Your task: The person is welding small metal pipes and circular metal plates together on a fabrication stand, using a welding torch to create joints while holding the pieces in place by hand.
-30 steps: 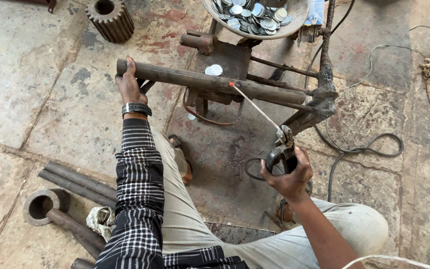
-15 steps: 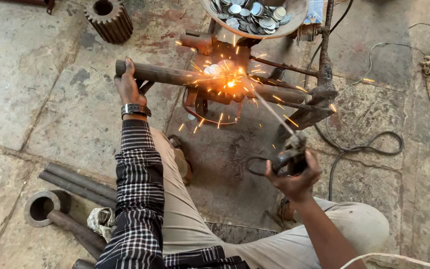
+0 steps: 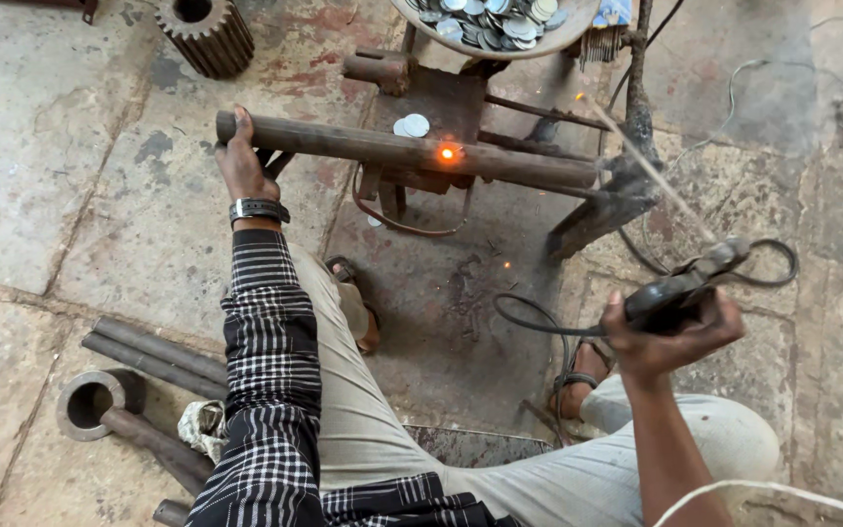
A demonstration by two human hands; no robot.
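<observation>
Rusty pipe (image 3: 382,148) — left hand (image 3: 242,166) grips its end.

Counts of the workshop items on the stone floor.
One toothed gear (image 3: 207,34), one bowl (image 3: 558,44) of too many metal discs to count, two loose discs (image 3: 410,126), one long pipe (image 3: 363,144), two rods (image 3: 153,353) side by side, one welding holder (image 3: 680,288).

Rusty brown pipe (image 3: 382,148) bearing an orange glowing spot (image 3: 448,153); black holder (image 3: 670,293). Sleeve (image 3: 265,361) in black-and-white check, trousers (image 3: 373,410) beige. Silver discs (image 3: 495,18) fill the bowl; floor (image 3: 70,176) grey, stained rust-red.
</observation>
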